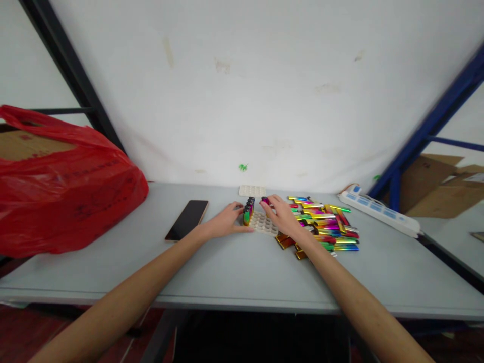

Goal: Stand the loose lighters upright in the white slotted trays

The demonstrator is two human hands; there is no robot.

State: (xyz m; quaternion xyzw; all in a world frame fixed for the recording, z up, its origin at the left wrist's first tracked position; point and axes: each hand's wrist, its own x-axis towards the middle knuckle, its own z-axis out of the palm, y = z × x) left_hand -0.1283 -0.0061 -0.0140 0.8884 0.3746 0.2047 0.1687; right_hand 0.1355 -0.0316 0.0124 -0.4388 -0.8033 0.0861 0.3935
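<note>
Shiny purple lighter [265,200], probably light, stiff and slippery, best pinched by its sides, appears at the far side of a pale tray [264,225], gripped between the right hand's [280,214] thumb and fingers. Half open, the left hand [226,220] curves beside upright lighters [247,214], both forearms reaching from near.

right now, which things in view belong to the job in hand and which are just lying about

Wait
Part of the job:
purple lighter, in the right hand
upright lighters, standing in the near pitted tray, beside the left hand
loose lighters, piled to the right
far tray by the wall, probably

Just lying about, it seems:
smartphone
red plastic bag
power strip
cardboard box
</note>
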